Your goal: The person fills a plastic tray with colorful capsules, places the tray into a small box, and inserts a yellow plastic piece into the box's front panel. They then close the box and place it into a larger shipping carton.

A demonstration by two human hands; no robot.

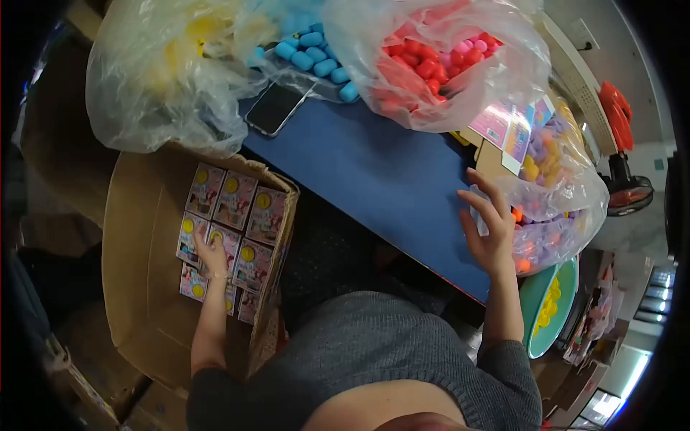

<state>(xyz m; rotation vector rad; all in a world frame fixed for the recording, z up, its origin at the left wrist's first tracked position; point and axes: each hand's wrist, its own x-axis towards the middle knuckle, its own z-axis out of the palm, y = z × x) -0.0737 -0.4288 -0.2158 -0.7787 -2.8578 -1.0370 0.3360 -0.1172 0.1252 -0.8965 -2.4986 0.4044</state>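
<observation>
My left hand [210, 253] reaches down into a large cardboard carton [140, 287]. Its fingers are apart over several small printed boxes [233, 200], each with a yellow round spot, laid flat in rows; whether the fingertips touch one is hard to make out. Above the right part of the blue table [366, 161], my right hand [490, 224] is raised with fingers spread and nothing in them. Nearest to it is a clear plastic bag [575, 233] of purple and orange pieces. Flat printed cardboard packaging [507, 133] lies just beyond that hand.
A phone [277, 108] lies on the table's far left, near blue capsule-shaped pieces [316, 54]. Clear bags hold yellow pieces [201, 43] and red and pink pieces [428, 68]. A green basin [535, 337] with yellow pieces [548, 305] stands at right, below a red-and-black fan [629, 190].
</observation>
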